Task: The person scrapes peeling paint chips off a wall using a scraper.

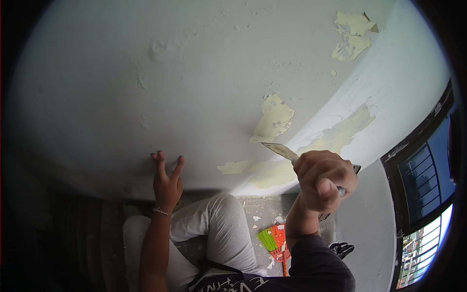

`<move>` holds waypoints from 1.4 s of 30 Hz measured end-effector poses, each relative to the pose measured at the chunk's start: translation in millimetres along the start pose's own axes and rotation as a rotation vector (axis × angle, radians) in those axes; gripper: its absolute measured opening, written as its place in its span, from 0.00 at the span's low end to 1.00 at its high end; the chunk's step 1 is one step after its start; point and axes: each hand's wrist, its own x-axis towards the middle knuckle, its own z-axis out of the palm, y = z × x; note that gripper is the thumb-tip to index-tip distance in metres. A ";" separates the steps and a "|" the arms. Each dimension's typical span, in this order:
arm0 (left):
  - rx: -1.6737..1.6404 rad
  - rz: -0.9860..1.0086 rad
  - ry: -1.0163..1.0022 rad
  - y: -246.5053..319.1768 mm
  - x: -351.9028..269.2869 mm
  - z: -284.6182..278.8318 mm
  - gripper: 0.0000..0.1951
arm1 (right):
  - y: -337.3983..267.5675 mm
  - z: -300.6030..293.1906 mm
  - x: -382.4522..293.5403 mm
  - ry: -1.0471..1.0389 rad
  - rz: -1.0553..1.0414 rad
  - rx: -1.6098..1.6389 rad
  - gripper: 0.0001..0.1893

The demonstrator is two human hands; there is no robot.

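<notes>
My right hand (325, 181) is closed round the handle of a putty knife (280, 149), a flat metal scraper. The blade points up and left, its tip at the lower edge of a bare yellowish patch (273, 116) where paint is gone; whether it touches the wall I cannot tell. Farther left, my left hand (168, 182) has its fingers spread, fingertips against the pale painted wall (204, 91), and holds nothing. Between the hands and behind the right one, more exposed yellowish areas (271, 173) run along the wall and past the corner. Raised, blistered paint (158, 49) shows at the upper left.
Below the wall, paint flakes lie on the grey floor (248, 208) beside my bent knee. A broom (275, 239) with green and orange bristles rests there. Barred windows (419, 182) are at the right. Another peeled patch (352, 36) with curled paint is high up.
</notes>
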 end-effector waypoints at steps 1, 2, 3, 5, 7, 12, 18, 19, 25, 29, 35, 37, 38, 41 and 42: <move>0.001 -0.008 0.003 0.6 1.4 -0.9 0.33 | -2.3 -2.4 4.8 -0.104 -0.086 -0.017 0.14; -0.010 -0.009 0.012 0.8 4.9 -1.3 0.33 | 7.7 -1.8 3.8 -0.052 -0.011 -0.064 0.13; -0.031 0.000 0.015 3.9 6.7 -0.9 0.33 | 21.2 -2.7 -2.2 0.005 0.065 -0.125 0.12; -0.051 -0.001 0.011 6.7 5.9 -0.4 0.33 | 49.7 0.0 -14.1 0.023 0.477 -0.233 0.14; -0.039 -0.024 0.027 2.7 6.8 -2.1 0.33 | 46.3 8.3 -20.2 -0.100 0.355 -0.302 0.14; -0.017 -0.004 0.029 3.8 4.6 -0.7 0.37 | 16.0 27.2 -3.7 -0.093 -0.011 -0.260 0.17; -0.008 -0.001 0.045 2.8 4.3 -6.0 0.37 | 19.8 28.5 3.8 -0.165 0.028 -0.213 0.15; -0.009 -0.019 0.053 1.6 6.2 -4.2 0.37 | 12.3 27.4 4.9 -0.171 -0.018 -0.211 0.14; 0.016 -0.005 0.058 -2.6 3.5 -1.3 0.37 | 34.8 30.9 4.7 -0.133 0.148 -0.384 0.17; 0.023 0.009 0.064 -4.4 6.6 -1.7 0.38 | 24.3 31.3 5.3 -0.092 0.062 -0.135 0.19; 0.018 0.013 0.066 -2.5 3.2 -4.3 0.38 | 34.4 35.7 1.4 -0.161 0.043 -0.189 0.16; 0.005 0.017 0.050 -0.2 3.5 -5.6 0.38 | 20.9 29.1 3.1 -0.116 0.080 -0.070 0.16; -0.004 0.019 0.078 -1.6 7.1 -5.0 0.38 | 35.8 30.0 0.8 -0.090 0.164 -0.160 0.16; 0.014 0.025 0.098 -3.9 4.1 -1.5 0.38 | 59.0 31.8 -6.9 -0.068 0.322 -0.237 0.15; 0.045 0.020 0.088 -6.5 1.7 1.2 0.38 | 56.2 33.3 -7.7 -0.108 0.267 -0.206 0.15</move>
